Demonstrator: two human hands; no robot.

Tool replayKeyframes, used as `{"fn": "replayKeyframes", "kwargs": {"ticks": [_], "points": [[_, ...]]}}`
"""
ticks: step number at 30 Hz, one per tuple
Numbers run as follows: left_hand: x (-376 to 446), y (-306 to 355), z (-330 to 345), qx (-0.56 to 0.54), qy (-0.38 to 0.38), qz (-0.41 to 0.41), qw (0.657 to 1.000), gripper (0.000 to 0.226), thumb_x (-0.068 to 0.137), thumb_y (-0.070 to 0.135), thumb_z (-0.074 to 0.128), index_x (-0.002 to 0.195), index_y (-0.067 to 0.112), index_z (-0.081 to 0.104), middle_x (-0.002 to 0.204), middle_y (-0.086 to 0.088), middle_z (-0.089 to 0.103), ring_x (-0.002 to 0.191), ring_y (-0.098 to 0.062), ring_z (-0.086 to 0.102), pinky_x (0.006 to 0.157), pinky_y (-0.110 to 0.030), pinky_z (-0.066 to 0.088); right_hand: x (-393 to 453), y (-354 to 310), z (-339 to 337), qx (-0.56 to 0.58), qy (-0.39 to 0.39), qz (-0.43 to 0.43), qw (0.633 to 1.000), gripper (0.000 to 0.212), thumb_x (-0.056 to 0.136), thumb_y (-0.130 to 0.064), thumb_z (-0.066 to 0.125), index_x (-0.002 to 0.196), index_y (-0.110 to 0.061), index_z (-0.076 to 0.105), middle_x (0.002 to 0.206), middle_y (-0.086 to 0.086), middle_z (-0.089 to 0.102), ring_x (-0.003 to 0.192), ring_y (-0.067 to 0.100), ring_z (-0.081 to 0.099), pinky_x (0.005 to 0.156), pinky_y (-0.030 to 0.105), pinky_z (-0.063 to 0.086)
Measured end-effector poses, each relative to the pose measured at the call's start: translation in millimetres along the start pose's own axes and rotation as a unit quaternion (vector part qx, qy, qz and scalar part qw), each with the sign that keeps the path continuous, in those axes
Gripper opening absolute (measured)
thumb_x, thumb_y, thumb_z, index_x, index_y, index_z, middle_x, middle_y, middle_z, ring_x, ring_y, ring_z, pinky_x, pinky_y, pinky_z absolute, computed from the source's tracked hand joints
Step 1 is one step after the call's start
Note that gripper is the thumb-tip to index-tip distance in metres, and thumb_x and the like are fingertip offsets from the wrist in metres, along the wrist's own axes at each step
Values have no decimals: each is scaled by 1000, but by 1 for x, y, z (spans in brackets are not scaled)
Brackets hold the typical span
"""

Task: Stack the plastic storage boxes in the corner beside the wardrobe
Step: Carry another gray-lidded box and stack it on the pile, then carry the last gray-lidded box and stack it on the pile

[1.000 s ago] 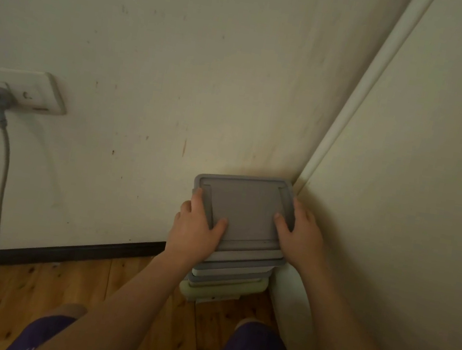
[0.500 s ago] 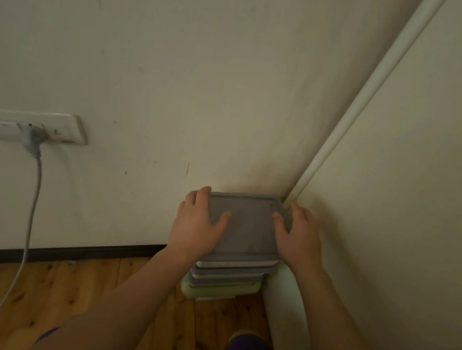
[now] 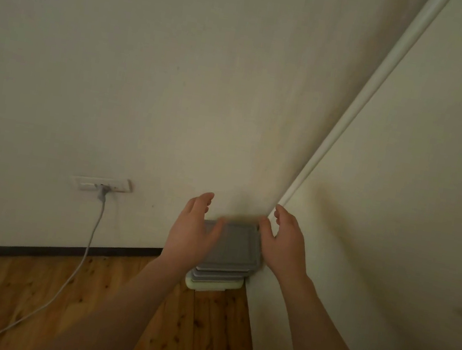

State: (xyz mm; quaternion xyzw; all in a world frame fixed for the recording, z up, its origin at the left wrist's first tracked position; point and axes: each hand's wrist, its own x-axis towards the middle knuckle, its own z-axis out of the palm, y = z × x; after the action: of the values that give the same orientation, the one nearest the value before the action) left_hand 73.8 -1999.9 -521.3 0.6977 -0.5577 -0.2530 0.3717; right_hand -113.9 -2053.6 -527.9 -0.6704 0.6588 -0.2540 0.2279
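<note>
Hands: left hand [image 3: 188, 233] and right hand [image 3: 282, 245] open, released, flanking the boxes [image 3: 230, 250] | advice: pull away straight, don't nudge the stack | boxes: grey lids over a pale bottom one, slightly stepped, on the floor [image 3: 24, 287] in the far corner, against the wardrobe [image 3: 396, 231] on the right.

hands [image 3: 236, 236] lifted off boxes [image 3: 230, 247], fingers spread

boxes [image 3: 225, 260]: 4 stacked | hands [image 3: 191, 229]: 2 | wall socket [image 3: 101, 183]: 1 | cable [image 3: 84, 254]: 1
</note>
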Motion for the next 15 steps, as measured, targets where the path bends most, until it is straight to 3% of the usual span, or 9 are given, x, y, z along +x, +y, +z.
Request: {"fn": "replayKeyframes", "kwargs": {"ticks": [8, 15], "points": [[-44, 102, -89, -19, 24, -4, 1000, 58, 96, 44, 55, 148, 26, 35, 143, 7, 47, 123, -8, 49, 98, -25, 43, -43, -82, -103, 13, 10, -18, 1000, 58, 100, -51, 45, 150, -21, 38, 147, 1, 48, 132, 18, 47, 107, 42, 45], [-81, 126, -130, -35, 15, 25, 999, 57, 96, 42, 56, 147, 23, 38, 139, 6, 50, 121, -6, 49, 98, -24, 42, -93, -112, -140, 28, 38, -8, 999, 59, 101, -48, 45, 151, -18, 37, 147, 2, 48, 133, 19, 46, 109, 40, 42]]}}
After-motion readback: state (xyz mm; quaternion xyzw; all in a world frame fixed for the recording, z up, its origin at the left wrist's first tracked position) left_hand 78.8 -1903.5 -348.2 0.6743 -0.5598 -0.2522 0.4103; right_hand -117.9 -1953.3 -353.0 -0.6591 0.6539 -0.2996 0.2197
